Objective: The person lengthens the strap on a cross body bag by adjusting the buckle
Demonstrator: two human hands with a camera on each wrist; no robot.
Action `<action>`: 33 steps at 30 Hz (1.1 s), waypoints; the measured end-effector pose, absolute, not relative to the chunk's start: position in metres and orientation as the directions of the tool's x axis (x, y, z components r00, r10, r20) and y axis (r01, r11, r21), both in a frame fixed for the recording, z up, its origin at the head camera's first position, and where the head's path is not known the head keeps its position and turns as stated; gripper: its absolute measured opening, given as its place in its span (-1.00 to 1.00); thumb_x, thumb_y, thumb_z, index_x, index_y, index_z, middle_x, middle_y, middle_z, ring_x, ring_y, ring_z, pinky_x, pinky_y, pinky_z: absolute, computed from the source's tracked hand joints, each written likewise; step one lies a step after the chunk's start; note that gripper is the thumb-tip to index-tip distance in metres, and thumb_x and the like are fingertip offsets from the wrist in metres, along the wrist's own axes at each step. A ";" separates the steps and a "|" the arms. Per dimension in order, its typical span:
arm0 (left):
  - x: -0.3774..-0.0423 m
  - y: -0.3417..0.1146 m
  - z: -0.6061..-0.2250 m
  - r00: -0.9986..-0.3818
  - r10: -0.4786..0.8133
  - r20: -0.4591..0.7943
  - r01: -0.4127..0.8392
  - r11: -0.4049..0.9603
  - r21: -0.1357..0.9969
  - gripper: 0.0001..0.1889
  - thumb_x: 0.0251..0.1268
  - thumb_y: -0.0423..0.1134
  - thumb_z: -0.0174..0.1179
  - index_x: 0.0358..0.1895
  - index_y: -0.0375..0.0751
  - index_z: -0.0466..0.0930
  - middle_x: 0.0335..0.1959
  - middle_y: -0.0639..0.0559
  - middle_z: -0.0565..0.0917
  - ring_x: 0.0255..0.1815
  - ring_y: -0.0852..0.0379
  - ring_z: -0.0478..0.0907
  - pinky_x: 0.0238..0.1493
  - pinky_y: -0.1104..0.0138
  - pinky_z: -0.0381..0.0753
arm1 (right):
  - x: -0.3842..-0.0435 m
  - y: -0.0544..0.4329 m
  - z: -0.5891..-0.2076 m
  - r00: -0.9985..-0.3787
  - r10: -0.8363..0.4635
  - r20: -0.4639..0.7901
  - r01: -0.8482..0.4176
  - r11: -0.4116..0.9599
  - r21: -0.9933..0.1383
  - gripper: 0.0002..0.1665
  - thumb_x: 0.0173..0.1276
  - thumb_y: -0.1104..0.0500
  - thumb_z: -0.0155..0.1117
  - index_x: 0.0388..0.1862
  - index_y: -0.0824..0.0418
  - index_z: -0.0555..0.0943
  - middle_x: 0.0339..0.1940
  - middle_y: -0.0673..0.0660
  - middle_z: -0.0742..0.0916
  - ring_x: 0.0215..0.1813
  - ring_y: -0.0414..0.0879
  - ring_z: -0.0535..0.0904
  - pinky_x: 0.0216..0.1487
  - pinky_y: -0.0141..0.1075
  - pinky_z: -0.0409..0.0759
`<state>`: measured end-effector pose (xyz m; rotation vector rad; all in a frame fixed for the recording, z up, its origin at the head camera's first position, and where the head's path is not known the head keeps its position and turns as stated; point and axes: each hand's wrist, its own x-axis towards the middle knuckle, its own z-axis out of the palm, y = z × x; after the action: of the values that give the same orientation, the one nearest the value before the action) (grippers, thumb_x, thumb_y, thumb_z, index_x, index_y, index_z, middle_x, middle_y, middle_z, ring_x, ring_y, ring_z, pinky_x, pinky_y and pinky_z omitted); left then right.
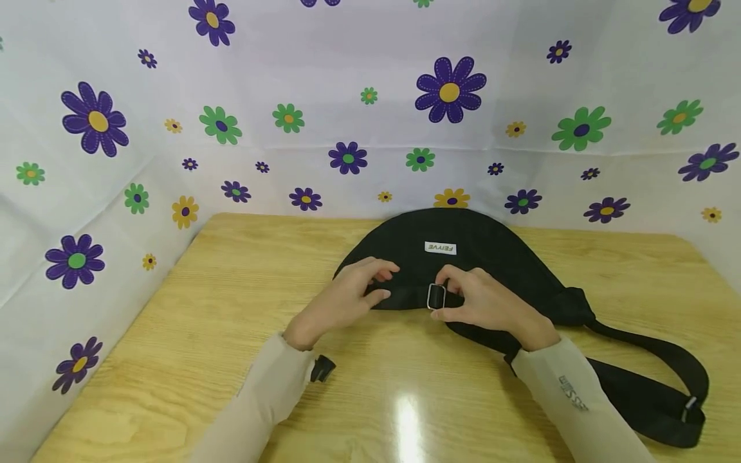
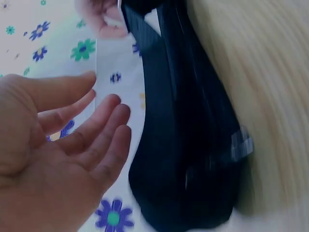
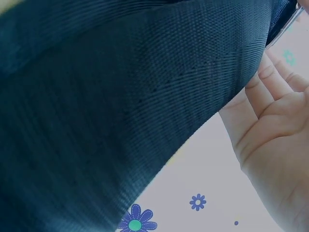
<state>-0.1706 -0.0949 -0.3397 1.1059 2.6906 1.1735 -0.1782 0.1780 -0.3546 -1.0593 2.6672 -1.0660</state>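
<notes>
A black sling bag (image 1: 480, 235) with a white label (image 1: 440, 248), its lettering upside down, lies at the far side of the wooden table. My right hand (image 1: 483, 299) pinches a metal strap slider (image 1: 437, 296) between thumb and fingertips, with black webbing (image 3: 145, 92) running from it. To its left, my left hand (image 1: 350, 292) is held over the bag's lower left edge, fingers loosely bent and nothing between them. In the left wrist view, that left hand (image 2: 63, 150) is apart from the black strap (image 2: 159, 96).
The bag's long strap (image 1: 648, 399) loops over the right side of the table (image 1: 231, 276), with another metal adjuster (image 1: 689, 405) at its far right. A black plastic buckle (image 1: 323, 368) shows beside the left sleeve. Behind hangs a flowered white cloth (image 1: 370, 58).
</notes>
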 end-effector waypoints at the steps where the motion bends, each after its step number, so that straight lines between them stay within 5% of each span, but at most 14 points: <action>1: -0.173 -0.088 -0.340 -0.746 0.622 0.240 0.598 0.465 0.653 -0.60 0.41 -0.48 0.23 0.27 -0.44 0.49 0.05 -0.30 0.61 0.10 -0.19 0.56 0.11 0.04 0.58 | -0.179 0.178 -0.354 -0.756 -0.631 0.176 -0.578 0.516 -0.632 -0.57 0.21 0.16 0.54 -0.09 0.28 0.51 -0.65 -0.17 0.45 -0.66 -0.35 0.16 -0.54 -0.38 0.19; 9: -0.182 -0.053 -0.347 -0.742 0.657 0.131 0.553 0.489 0.675 -0.49 0.35 -0.42 0.34 0.33 -0.40 0.46 0.13 -0.21 0.58 0.20 -0.08 0.53 0.22 0.17 0.52 | -0.181 0.178 -0.351 -0.756 -0.630 0.180 -0.582 0.520 -0.625 -0.58 0.24 0.16 0.53 -0.07 0.29 0.52 -0.64 -0.17 0.46 -0.66 -0.33 0.20 -0.53 -0.37 0.22; 16: -0.183 -0.043 -0.354 -0.759 0.643 0.105 0.522 0.504 0.689 -0.51 0.31 -0.39 0.39 0.28 -0.35 0.52 0.10 -0.13 0.65 0.09 0.03 0.58 0.09 0.30 0.56 | -0.183 0.177 -0.352 -0.756 -0.634 0.162 -0.570 0.517 -0.638 -0.61 0.24 0.19 0.50 -0.08 0.29 0.53 -0.56 -0.12 0.61 -0.63 -0.29 0.29 -0.53 -0.38 0.25; 24: -0.181 -0.042 -0.354 -0.779 0.622 0.084 0.496 0.527 0.690 -0.57 0.32 -0.32 0.39 0.21 -0.38 0.59 0.10 -0.12 0.65 0.11 0.05 0.58 0.14 0.27 0.55 | -0.181 0.180 -0.352 -0.768 -0.628 0.128 -0.536 0.520 -0.665 -0.60 0.28 0.15 0.47 -0.04 0.30 0.53 -0.54 -0.10 0.62 -0.66 -0.31 0.25 -0.53 -0.38 0.24; 33: -0.181 -0.041 -0.357 -0.770 0.628 0.117 0.523 0.514 0.679 -0.61 0.25 -0.34 0.44 0.12 -0.36 0.62 0.03 -0.08 0.69 0.12 0.03 0.59 0.19 0.24 0.53 | -0.184 0.200 -0.348 -0.738 -0.675 -0.021 -0.384 0.446 -0.809 -0.50 0.37 0.25 0.39 0.13 0.47 0.43 -0.46 -0.02 0.64 -0.41 -0.15 0.46 -0.26 -0.35 0.45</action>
<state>-0.1813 -0.0411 -0.3568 0.9973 2.6068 1.0951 -0.1835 0.1995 -0.3482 -0.9021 2.3611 -1.1902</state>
